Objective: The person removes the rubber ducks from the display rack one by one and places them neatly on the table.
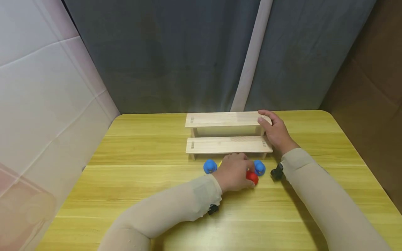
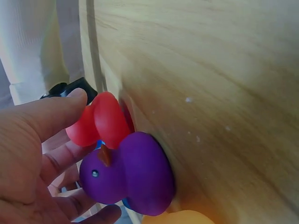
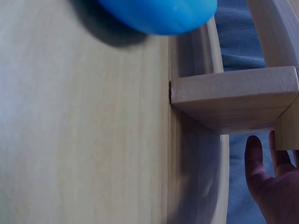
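Observation:
My left hand (image 1: 235, 172) reaches down over a row of small rubber ducks on the table, its thumb and a finger pinching the red duck (image 1: 252, 177). Against the fingers of that hand, a purple duck (image 2: 147, 175) with an orange beak shows in the left wrist view; the hand hides it in the head view. Blue ducks sit on either side, one to the left (image 1: 210, 166) and one to the right (image 1: 259, 168). My right hand (image 1: 277, 134) grips the right end of the two-step wooden stand (image 1: 226, 119), thumb on the upper board.
A yellow-orange duck (image 2: 180, 218) is partly in view beside the purple one. The stand's lower board (image 1: 227, 144) lies just behind the ducks. Grey curtain (image 1: 172, 59) hangs behind the table (image 1: 132, 174), with a white wall at left and brown panel at right.

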### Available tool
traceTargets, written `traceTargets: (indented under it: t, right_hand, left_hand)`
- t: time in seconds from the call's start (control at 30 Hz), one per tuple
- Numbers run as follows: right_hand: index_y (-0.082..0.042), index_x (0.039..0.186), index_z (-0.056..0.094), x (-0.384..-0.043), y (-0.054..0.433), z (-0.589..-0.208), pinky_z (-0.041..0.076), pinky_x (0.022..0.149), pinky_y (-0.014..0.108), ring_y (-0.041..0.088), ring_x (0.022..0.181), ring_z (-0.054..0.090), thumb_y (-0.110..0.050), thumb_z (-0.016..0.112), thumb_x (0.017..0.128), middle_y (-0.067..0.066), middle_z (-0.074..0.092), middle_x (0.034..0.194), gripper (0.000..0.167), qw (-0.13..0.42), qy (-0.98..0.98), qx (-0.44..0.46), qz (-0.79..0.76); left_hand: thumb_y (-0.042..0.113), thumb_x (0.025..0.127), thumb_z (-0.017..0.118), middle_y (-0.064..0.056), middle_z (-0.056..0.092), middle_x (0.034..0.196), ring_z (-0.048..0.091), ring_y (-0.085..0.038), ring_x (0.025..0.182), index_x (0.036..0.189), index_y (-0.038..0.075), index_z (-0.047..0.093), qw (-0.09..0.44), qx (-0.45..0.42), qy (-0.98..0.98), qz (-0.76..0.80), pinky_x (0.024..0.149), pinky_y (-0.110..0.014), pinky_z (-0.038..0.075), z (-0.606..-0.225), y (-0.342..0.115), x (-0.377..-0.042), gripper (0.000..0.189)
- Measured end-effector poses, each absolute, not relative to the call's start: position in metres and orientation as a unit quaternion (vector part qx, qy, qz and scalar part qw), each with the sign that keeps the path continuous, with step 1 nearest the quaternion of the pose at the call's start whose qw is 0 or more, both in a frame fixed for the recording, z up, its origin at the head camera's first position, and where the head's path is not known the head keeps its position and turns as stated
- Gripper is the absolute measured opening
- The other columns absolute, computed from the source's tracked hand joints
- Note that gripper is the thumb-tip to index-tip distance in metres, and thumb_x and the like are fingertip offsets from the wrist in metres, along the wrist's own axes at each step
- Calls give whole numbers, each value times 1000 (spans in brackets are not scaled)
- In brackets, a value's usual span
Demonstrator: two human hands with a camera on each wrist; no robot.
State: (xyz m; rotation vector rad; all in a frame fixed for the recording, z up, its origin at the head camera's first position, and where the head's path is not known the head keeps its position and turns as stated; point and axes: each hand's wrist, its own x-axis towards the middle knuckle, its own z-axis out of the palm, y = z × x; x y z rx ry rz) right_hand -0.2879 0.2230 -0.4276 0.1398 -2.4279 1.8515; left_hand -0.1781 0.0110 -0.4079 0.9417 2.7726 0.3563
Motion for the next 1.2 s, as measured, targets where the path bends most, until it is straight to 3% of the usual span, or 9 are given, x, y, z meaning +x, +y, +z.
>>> traceTargets:
  t: [0.2, 0.53, 0.77, 0.97, 1.2]
  right_hand:
    - [-14, 155, 51, -288, 223, -428, 40, 120, 49, 29, 138, 50, -36, 55, 110, 10, 42, 162, 50, 39, -793, 44, 606]
    - [-10, 156, 48, -280, 220, -417, 39, 121, 50, 32, 139, 50, -31, 54, 111, 14, 41, 163, 49, 25, -792, 36, 608]
    - [-16, 157, 48, -288, 221, -430, 39, 120, 51, 31, 140, 50, -35, 55, 110, 10, 41, 164, 51, 25, -795, 41, 605]
    - [-14, 159, 46, -292, 221, -432, 34, 124, 52, 33, 145, 45, -33, 53, 111, 13, 39, 165, 51, 17, -797, 38, 603]
    - [-12, 158, 46, -289, 224, -432, 32, 124, 54, 32, 152, 36, -32, 54, 111, 12, 35, 168, 52, 18, -802, 54, 595]
  left_hand:
    - [48, 87, 84, 4, 64, 123, 55, -18, 115, 113, 31, 77, 100, 312, 937, 118, 105, -40, 43, -407, 10, -177, 32]
    - [48, 88, 84, 4, 64, 125, 55, -17, 116, 113, 31, 78, 104, 306, 936, 138, 102, -39, 44, -406, 8, -176, 31]
    - [41, 90, 83, 1, 66, 123, 58, -16, 107, 115, 24, 78, 108, 316, 919, 210, 89, -32, 50, -397, -8, -174, 31]
    - [38, 92, 81, 0, 64, 131, 60, -21, 122, 128, 17, 73, 91, 297, 915, 258, 105, -37, 51, -378, -36, -175, 42]
    - [36, 94, 81, -6, 62, 143, 58, -29, 134, 135, 13, 68, 27, 242, 921, 304, 114, -48, 47, -357, -84, -175, 49]
